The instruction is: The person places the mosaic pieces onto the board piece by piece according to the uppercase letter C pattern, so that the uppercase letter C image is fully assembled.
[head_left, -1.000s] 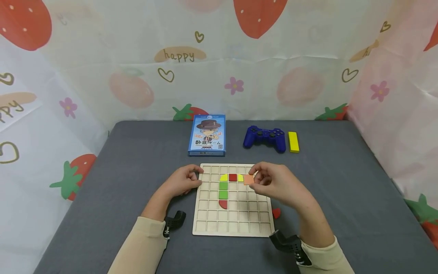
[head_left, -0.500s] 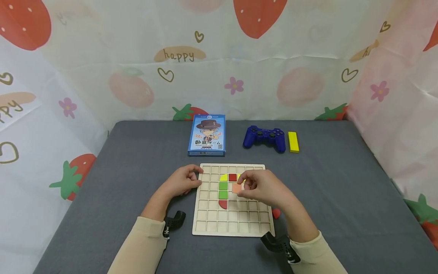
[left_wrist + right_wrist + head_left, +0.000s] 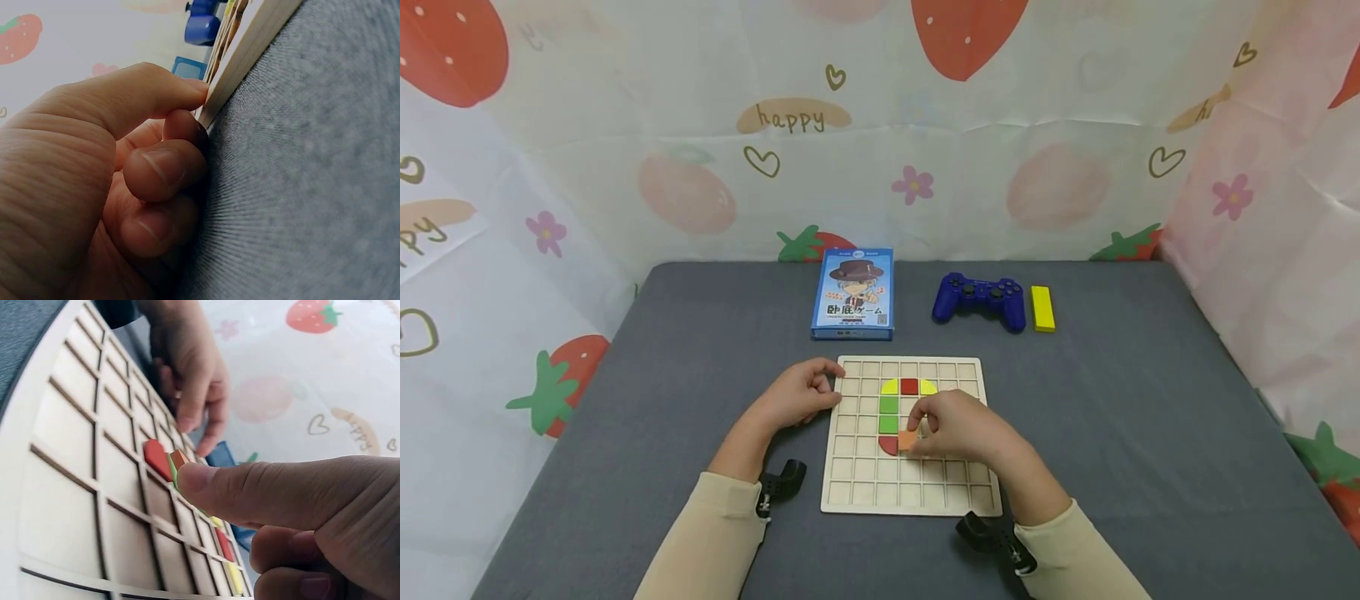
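Observation:
In the head view a wooden grid board (image 3: 912, 497) lies on the grey table. Two green squares (image 3: 889, 414) form a column on it, with a red quarter-round piece (image 3: 888, 445) below. Above runs a row of a yellow quarter-round piece (image 3: 890, 387), a red square (image 3: 909, 387) and another yellow piece (image 3: 928, 387). My right hand (image 3: 958, 425) pinches an orange square tile (image 3: 907, 440) between thumb and fingers, close over the board, right beside the red quarter-round. My left hand (image 3: 797, 393) touches the board's left edge with thumb and index fingertips; its other fingers are loosely curled.
Behind the board are a blue game box (image 3: 853, 293), a blue game controller (image 3: 980, 302) and a yellow block (image 3: 1042, 309). A printed cloth (image 3: 970, 125) hangs at the table's back and sides.
My right hand has carried the orange tile left and toward me, from the top row down beside the red quarter-round. The loose red piece right of the board is now hidden. My left hand stays put.

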{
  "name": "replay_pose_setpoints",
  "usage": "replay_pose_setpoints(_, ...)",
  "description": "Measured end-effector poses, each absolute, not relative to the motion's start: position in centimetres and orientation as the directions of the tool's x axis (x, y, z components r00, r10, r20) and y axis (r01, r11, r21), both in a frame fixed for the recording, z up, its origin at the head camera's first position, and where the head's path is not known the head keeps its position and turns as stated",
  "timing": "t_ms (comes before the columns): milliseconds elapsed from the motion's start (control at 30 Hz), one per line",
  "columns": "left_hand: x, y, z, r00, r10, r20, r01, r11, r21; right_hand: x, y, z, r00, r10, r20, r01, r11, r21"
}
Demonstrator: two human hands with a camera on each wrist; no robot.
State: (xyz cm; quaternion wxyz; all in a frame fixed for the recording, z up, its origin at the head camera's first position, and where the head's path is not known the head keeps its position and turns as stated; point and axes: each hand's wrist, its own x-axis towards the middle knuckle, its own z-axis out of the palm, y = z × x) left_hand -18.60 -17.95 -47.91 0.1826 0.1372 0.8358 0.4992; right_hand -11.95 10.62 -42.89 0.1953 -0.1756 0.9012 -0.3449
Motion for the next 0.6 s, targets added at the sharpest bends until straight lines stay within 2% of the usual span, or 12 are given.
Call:
replay_pose_setpoints(367, -18.6, -17.9, -47.9, -0.898, 0.405, -0.171, 0.045, 0.472, 0.881, -12.0, 10.2, -44.0, -0.866, -0.442, -0.234, -0.202, 0.737, -0.645)
replay_pose_setpoints(600, -18.6, -17.9, -47.9, -0.895, 0.414, -0.167, 0.055, 0.475, 0.878, -11.3, 9.4, -43.3, -0.892, -0.400, -0.211, -0.241, 0.815, -0.527)
